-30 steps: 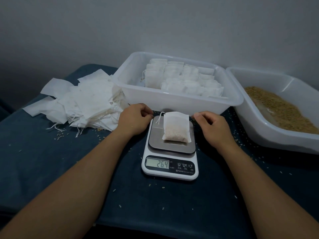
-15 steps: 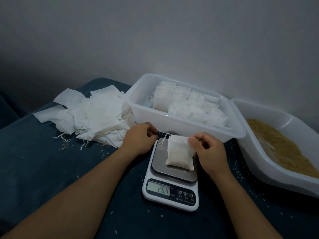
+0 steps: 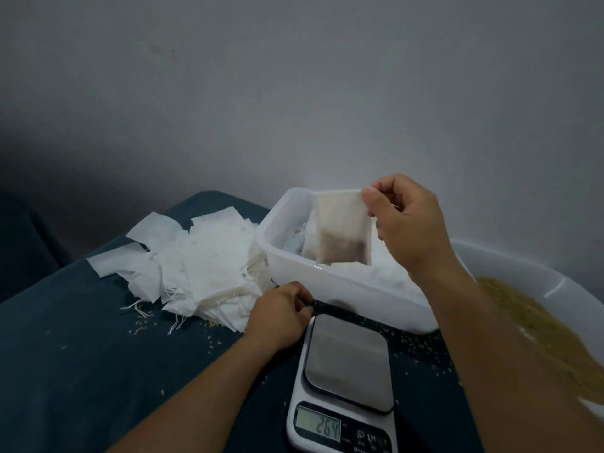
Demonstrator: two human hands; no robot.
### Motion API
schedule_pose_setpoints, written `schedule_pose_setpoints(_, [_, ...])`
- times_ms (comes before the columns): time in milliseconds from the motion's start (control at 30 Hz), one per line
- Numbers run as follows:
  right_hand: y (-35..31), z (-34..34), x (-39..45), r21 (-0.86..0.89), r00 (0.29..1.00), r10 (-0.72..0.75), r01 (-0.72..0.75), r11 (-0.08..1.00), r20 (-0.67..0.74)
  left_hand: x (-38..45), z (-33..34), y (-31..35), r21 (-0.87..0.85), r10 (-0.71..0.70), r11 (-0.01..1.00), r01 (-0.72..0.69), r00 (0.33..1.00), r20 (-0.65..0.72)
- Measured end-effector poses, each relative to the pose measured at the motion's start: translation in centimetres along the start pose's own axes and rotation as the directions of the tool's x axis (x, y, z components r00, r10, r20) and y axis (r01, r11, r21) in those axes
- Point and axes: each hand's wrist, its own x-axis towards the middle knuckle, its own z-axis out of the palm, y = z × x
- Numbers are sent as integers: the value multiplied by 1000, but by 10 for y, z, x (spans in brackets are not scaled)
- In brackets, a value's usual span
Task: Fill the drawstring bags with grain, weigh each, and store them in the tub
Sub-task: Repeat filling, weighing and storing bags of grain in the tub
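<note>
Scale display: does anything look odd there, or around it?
Yes. The scale reads 264 although its plate is bare; the right hand holds the bag over the tub. Loose grain is spilled on the cloth beside it.

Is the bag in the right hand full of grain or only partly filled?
Partly filled: the bag hangs from the right hand, dark grain only in its lower part.

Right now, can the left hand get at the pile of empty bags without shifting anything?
Probably yes. The left hand rests on the cloth beside the scale, holding nothing, with the empty bags right next to it and nothing between. The right hand is busy holding the filled bag over the tub.
</note>
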Motion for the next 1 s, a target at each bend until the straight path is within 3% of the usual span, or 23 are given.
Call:
schedule_pose_setpoints(233, [28,47,44,-114,990,123,-115,987,67,-1,1,-2,-48,12,999,-12,1000,3])
schedule_pose_setpoints(467, [81,80,44,-314,919,311,-230,921,241,-2,-1,-1,-70,12,997,-12,1000,-14])
schedule_pose_setpoints(600, [103,79,46,-333,855,466,-381,862,228,-1,0,1,-75,6,997,-6,1000,-6])
schedule_pose_setpoints(800, [126,73,55,-297,703,709,-665,685,60,-2,1,1,-79,0,997,-1,1000,-6])
schedule_pose_setpoints(900, [125,72,56,-292,721,693,-662,690,5,-3,0,1,-83,6,997,-6,1000,-8])
schedule_pose_setpoints(1000, [116,74,49,-297,836,546,-535,791,-50,-4,-1,3,-90,3,996,-4,1000,-8])
